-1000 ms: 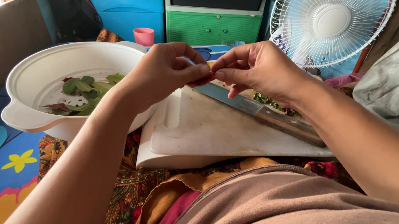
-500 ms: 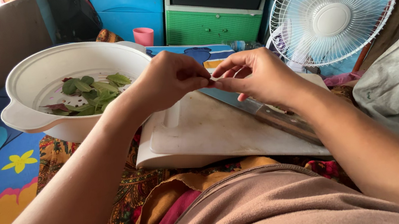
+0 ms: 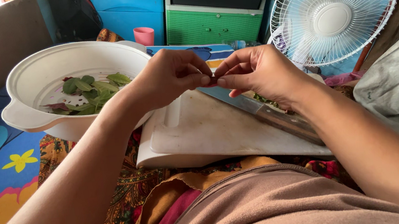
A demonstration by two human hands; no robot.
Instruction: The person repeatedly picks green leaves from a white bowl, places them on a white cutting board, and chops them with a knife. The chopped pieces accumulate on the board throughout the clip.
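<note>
While fingertips meet: small dark bit (image 3: 213, 80) pinched.

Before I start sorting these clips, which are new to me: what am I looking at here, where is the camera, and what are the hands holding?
No machine here: a person works with bare hands, and the single camera sits on their head, looking down over their lap. The left hand and right hand meet fingertip to fingertip, pinching one tiny dark piece, too small to identify. Below them lies a white plastic cutting board with a wooden-handled kitchen knife resting across it. On the left stands a white plastic colander bowl holding green and purplish leaves. Behind are a small pink cup, a white electric fan and a green and blue cabinet.
</note>
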